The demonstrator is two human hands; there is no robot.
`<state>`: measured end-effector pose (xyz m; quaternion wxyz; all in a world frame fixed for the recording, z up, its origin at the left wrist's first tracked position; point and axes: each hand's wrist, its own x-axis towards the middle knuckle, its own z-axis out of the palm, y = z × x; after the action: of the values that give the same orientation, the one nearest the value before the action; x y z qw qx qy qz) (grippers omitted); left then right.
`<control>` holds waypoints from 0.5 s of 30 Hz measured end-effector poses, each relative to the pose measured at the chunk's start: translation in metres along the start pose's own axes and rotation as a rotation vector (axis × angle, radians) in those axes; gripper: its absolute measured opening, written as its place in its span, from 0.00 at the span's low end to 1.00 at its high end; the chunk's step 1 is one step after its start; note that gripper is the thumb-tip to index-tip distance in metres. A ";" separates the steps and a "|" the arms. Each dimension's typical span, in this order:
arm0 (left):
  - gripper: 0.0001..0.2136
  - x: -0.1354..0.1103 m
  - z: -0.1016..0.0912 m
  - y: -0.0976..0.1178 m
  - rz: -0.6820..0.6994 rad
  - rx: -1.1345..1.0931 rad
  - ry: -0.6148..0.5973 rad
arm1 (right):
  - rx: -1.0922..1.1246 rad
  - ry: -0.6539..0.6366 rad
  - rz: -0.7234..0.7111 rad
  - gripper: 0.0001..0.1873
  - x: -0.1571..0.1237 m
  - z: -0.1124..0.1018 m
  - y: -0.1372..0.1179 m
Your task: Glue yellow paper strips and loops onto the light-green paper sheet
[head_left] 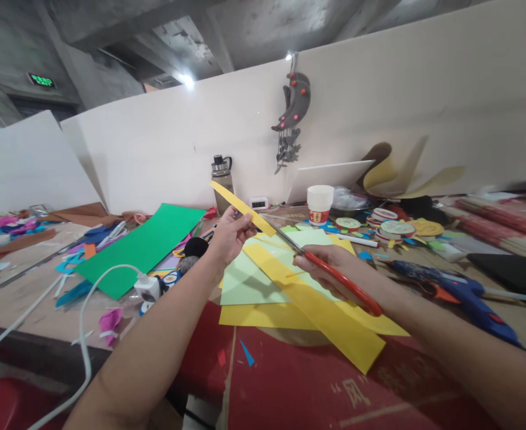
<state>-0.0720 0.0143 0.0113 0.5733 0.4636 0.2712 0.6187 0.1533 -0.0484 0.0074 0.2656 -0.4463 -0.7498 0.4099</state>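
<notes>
While the yellow paper strip [240, 206] is up in the air above the table, tilted with its far end high and to the left, the left hand [229, 236] pinches it near the middle between thumb and fingers. The right hand [329, 272] is clenched around the red handles of the scissors [347, 283], with the blade tips at the strip's lower end. Can't tell if the blades are parted.

Directly below: yellow sheets [334, 322] overlapping a light green sheet [249, 280], all lying on the red cloth [289, 382]. Left of those is a dark green sheet [141, 248], with a white plug and cable [148, 286] near its lower edge. A blue glue gun [451, 292] lies to the right, just past the right forearm. Further back: a water bottle [222, 182], a stack of paper cups [320, 203] and round paper discs [397, 228]. A moon ornament [295, 104] hangs on the partition wall.
</notes>
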 end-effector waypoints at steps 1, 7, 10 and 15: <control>0.17 0.000 0.000 0.000 0.002 0.002 -0.003 | 0.006 -0.003 0.013 0.21 -0.001 0.000 -0.001; 0.17 0.000 -0.001 0.001 0.010 0.035 -0.007 | -0.028 0.006 -0.012 0.21 -0.003 0.001 -0.002; 0.17 -0.002 0.001 0.000 0.009 0.041 -0.012 | -0.090 0.056 -0.074 0.18 0.001 0.003 0.006; 0.16 -0.008 0.009 -0.004 -0.021 0.035 -0.064 | -0.211 0.103 -0.203 0.16 0.007 0.004 0.019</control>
<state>-0.0630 0.0060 0.0093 0.5800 0.4901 0.2682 0.5929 0.1550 -0.0384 -0.0108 0.2956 -0.4139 -0.8154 0.2766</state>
